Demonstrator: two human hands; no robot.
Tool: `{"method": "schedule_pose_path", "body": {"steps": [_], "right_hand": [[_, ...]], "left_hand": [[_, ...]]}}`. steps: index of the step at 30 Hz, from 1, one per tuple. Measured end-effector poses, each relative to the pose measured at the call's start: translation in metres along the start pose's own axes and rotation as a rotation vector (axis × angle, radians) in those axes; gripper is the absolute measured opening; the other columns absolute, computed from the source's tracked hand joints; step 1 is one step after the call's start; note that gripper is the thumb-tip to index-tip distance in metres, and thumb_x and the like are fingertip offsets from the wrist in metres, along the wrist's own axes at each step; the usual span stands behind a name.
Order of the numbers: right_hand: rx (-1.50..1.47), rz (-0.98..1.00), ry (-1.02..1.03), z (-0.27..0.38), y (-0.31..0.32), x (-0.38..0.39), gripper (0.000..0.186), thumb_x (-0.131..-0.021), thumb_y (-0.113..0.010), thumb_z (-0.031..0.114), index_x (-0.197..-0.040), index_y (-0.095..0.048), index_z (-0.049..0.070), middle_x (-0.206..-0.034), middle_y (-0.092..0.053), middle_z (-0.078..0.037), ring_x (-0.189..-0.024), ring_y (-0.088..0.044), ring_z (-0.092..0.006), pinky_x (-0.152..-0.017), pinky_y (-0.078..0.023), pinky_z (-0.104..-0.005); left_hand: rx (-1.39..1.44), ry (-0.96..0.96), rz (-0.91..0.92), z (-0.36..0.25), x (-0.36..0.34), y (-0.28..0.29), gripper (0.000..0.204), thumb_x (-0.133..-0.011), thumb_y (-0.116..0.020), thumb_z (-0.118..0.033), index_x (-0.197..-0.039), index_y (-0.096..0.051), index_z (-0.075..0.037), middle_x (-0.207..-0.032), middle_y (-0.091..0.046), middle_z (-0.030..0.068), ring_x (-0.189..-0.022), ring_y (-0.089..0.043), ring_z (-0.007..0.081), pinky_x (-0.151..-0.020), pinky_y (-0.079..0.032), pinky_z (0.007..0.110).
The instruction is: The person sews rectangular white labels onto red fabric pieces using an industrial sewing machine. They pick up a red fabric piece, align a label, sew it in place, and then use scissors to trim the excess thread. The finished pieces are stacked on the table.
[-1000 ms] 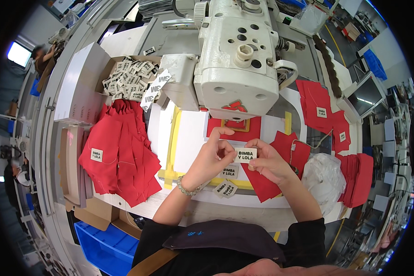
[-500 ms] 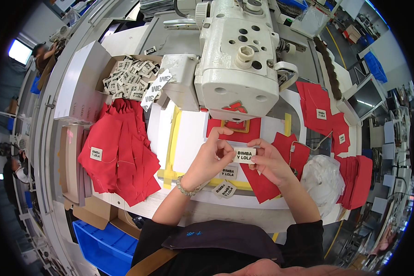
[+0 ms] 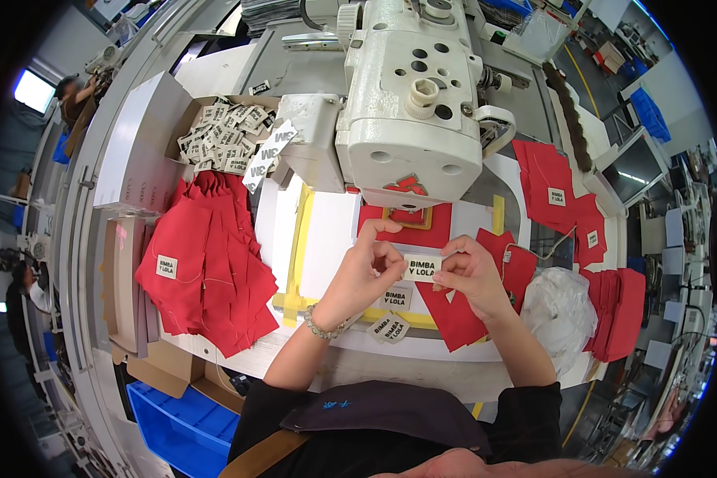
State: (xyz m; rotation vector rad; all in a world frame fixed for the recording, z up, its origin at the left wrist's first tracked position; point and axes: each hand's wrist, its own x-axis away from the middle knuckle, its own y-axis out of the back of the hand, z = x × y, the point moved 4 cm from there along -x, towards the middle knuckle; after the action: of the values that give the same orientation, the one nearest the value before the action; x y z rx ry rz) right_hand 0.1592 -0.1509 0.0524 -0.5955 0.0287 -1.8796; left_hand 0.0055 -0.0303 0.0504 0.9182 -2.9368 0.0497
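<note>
A small white label (image 3: 422,268) with dark lettering is stretched flat between my hands, in front of the sewing machine head (image 3: 410,151). My left hand (image 3: 372,263), wearing a beaded bracelet, pinches its left edge with the index finger raised. Its right end sits between the thumb and fingers of my right hand (image 3: 472,277). Just below lies another label (image 3: 396,299) on the white work surface, and nearer me are a few overlapping loose labels (image 3: 388,327). Red fabric (image 3: 454,319) lies under my right hand. Beneath the machine head, a yellow-edged frame (image 3: 410,217) rests on red fabric.
At the left, a box (image 3: 147,143) holds many labels, with a pile of red fabric pieces (image 3: 203,271) in front. Rightward are a clear plastic bag (image 3: 560,315), a red fabric stack (image 3: 616,315) and labelled red pieces (image 3: 546,179). A blue crate (image 3: 175,426) stands lower left.
The label has shifted very slightly left and up with my hands. Both hands keep hold of it, and nothing else on the table has visibly moved.
</note>
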Motion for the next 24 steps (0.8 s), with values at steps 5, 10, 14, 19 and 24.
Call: {"method": "schedule_pose_path", "body": {"steps": [5,10,14,19,24], "right_hand": [[0.072,-0.003,0.098,-0.001,0.003,0.001,0.029,-0.080,-0.073,-0.002,-0.091,-0.047,0.006,-0.073,-0.064,-0.007,-0.063,-0.064,-0.0115,-0.056,-0.049,-0.0220],[0.074,0.012,0.092,-0.004,0.005,0.000,0.028,-0.080,-0.073,-0.002,-0.086,-0.047,0.008,-0.072,-0.062,-0.005,-0.060,-0.061,-0.0082,-0.052,-0.046,-0.0192],[0.058,0.019,0.099,-0.008,0.007,-0.001,0.028,-0.080,-0.073,-0.002,-0.085,-0.047,0.008,-0.071,-0.062,-0.004,-0.059,-0.060,-0.0075,-0.051,-0.045,-0.0190],[0.084,-0.007,0.062,-0.002,0.006,-0.003,0.031,-0.079,-0.074,0.000,-0.090,-0.045,0.006,-0.069,-0.063,-0.006,-0.058,-0.060,-0.0089,-0.052,-0.046,-0.0202],[0.090,-0.031,0.036,-0.002,0.005,-0.007,0.034,-0.079,-0.074,0.000,-0.092,-0.044,0.006,-0.070,-0.065,-0.009,-0.058,-0.061,-0.0102,-0.053,-0.047,-0.0209]], "left_hand": [[0.013,-0.035,-0.007,0.001,0.001,-0.001,0.045,-0.087,-0.062,0.005,-0.123,-0.038,-0.006,-0.074,-0.058,-0.0011,-0.071,-0.058,0.0069,-0.066,-0.043,0.022],[0.036,-0.038,-0.003,0.002,0.001,-0.003,0.044,-0.087,-0.062,0.005,-0.123,-0.038,-0.006,-0.074,-0.057,-0.0017,-0.070,-0.056,0.0064,-0.066,-0.042,0.022],[0.037,-0.043,0.000,0.003,0.001,-0.004,0.043,-0.088,-0.062,0.004,-0.123,-0.038,-0.006,-0.074,-0.057,-0.0014,-0.070,-0.056,0.0064,-0.066,-0.043,0.022],[0.023,-0.005,0.021,0.005,0.000,-0.003,0.042,-0.091,-0.059,0.002,-0.125,-0.038,-0.006,-0.076,-0.057,-0.0003,-0.071,-0.057,0.0075,-0.067,-0.045,0.023],[0.237,0.144,0.042,0.012,0.000,-0.003,0.043,-0.093,-0.056,0.000,-0.130,-0.035,-0.006,-0.079,-0.058,0.0015,-0.073,-0.059,0.0089,-0.068,-0.048,0.023]]}}
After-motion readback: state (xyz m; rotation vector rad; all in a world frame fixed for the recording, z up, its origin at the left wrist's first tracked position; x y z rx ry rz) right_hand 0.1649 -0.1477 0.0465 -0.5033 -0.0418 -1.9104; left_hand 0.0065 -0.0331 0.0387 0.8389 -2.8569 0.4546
